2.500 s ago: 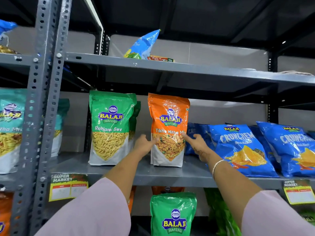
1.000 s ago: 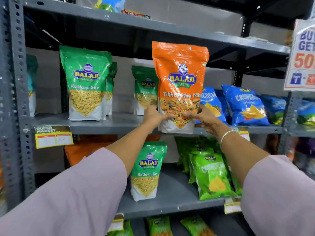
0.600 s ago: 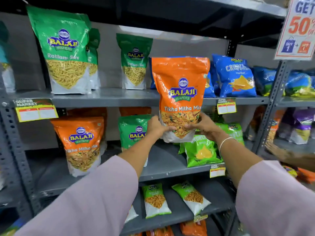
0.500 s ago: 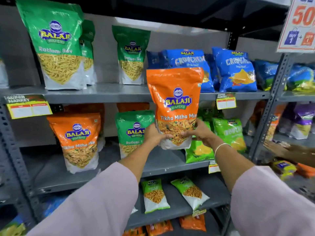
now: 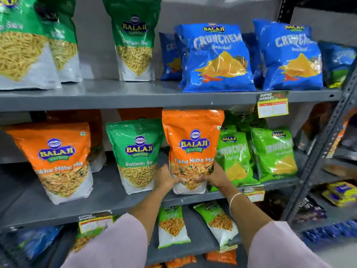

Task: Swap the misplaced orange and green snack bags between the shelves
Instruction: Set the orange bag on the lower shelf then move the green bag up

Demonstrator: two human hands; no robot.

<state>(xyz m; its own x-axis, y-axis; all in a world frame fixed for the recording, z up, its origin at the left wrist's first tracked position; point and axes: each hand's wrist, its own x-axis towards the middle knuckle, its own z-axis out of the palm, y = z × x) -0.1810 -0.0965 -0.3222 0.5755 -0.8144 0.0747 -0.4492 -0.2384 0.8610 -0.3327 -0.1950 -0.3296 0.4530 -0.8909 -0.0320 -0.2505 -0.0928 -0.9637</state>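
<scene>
The orange bag point(image 5: 193, 149) hides most of both palms, and only the thumbs and some fingers show on its front. Its bottom edge sits at the middle shelf point(image 5: 96, 202); whether it rests fully there I cannot tell. The left hand point(image 5: 167, 177) and the right hand point(image 5: 214, 176) are clamped on the lower corners of this bag, one at each side, with thumbs pressed on the clear window. The bag stands upright, just beside a green bag point(image 5: 138, 153) on its left and touching light green Crunchem bags point(image 5: 234, 157) on its right.

The held bag reads "BALAJI WAFERS" and "Tikha Mitha Mix". The green bag reads "Ratlami Sev", its last letter covered. A second orange bag point(image 5: 58, 159) of the same mix stands farther left. On the top shelf point(image 5: 135, 97) another Ratlami Sev bag point(image 5: 135, 41) stands beside blue Crunchem bags point(image 5: 218, 57); the bags at far left are cut off. The price tag point(image 5: 272, 104) reads "SUPER MARKET"; its smaller print is too blurred.
</scene>
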